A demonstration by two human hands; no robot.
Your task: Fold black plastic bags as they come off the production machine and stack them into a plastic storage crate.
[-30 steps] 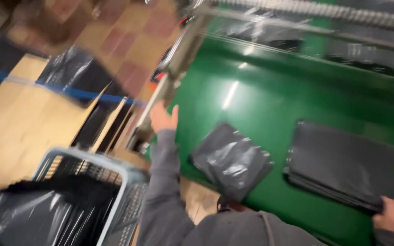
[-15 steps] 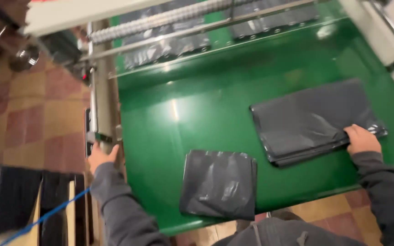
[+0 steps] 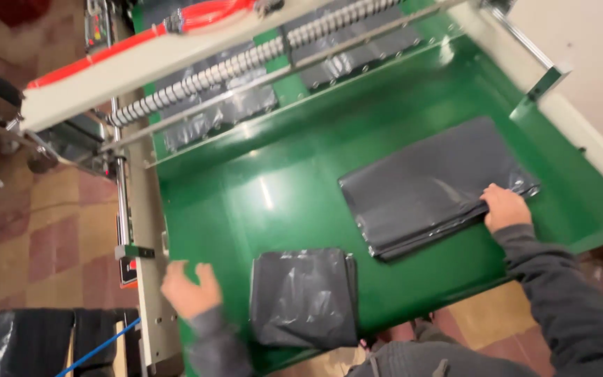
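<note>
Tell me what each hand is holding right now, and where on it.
The right hand grips the flat stack of grey bags at its near right corner. The left hand holds nothing; it is open beside the folded bag bundle.

You are working over a smooth, glossy green belt [image 3: 273, 202] that is throwing back the lamp light. Your right hand [image 3: 504, 207] is pressing on a flat stack of thin, matt grey plastic bags [image 3: 427, 185], while the folded bundle [image 3: 305, 297] is looking shinier and crinkled. The roller [image 3: 197, 80] above is showing ribbed metal.
</note>
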